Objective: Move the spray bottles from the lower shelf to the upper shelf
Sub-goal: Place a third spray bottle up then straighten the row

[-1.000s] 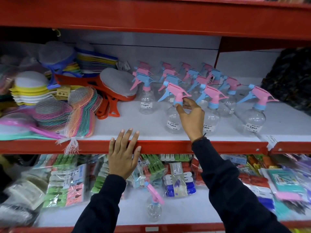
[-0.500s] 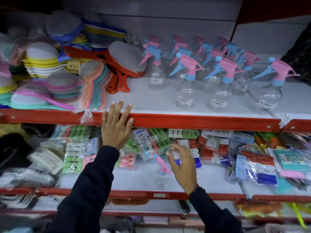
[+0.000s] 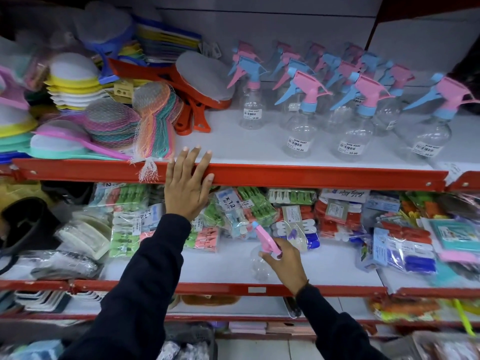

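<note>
One clear spray bottle (image 3: 259, 265) with a pink and blue trigger head stands on the lower shelf (image 3: 233, 286) near its front edge. My right hand (image 3: 287, 262) is closed around the neck of that bottle, just under the pink head. Several matching spray bottles (image 3: 300, 126) stand in rows on the upper shelf (image 3: 285, 175), to the right of centre. My left hand (image 3: 187, 187) lies flat with fingers spread on the red front rail of the upper shelf, holding nothing.
Netted scrubbers and brushes (image 3: 111, 123) fill the left of the upper shelf. Bags of clothes pegs (image 3: 130, 219) and packaged goods (image 3: 400, 242) crowd the back of the lower shelf. Bare white shelf lies in front of the upper bottles.
My right hand left a bottle on the upper shelf, dropped to the lower shelf and closed on the lone bottle there. The view tilted down. My left hand stayed on the rail.
</note>
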`<state>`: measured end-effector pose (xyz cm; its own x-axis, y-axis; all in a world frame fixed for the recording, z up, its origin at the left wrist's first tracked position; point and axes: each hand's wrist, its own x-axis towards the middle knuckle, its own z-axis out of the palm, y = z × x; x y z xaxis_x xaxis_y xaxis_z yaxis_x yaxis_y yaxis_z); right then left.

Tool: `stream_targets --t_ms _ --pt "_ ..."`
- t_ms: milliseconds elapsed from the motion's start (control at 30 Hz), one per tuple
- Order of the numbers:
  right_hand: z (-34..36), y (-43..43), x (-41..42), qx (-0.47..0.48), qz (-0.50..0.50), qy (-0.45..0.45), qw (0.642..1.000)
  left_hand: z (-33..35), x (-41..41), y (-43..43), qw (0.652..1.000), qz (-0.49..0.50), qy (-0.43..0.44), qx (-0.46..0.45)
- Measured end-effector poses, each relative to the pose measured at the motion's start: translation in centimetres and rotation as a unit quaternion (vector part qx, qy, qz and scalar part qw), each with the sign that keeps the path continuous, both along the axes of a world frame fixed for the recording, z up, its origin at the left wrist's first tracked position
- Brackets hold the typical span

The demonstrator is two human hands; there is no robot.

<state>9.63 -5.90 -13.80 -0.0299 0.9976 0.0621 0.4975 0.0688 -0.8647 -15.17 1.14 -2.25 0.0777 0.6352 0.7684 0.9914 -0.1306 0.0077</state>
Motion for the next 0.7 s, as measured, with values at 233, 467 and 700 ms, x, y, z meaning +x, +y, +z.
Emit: stream_targets --t_ms 233,467,700 --pt "9.3 -1.0 -0.2 0.154 -0.028 0.065 0.985 -0.2 0.0 -0.2 1.000 -0.004 -0.003 0.001" --pt "21.5 1.2 -1.6 0.315 -0.056 0.142 0.937 0.0 -0.1 -0.3 1.000 -0.003 -0.009 -0.022" --pt "26.7 8.2 -4.2 0.341 -0.098 0.146 0.923 0.3 -0.1 -0.5 0.999 -0.006 -0.013 -0.047"
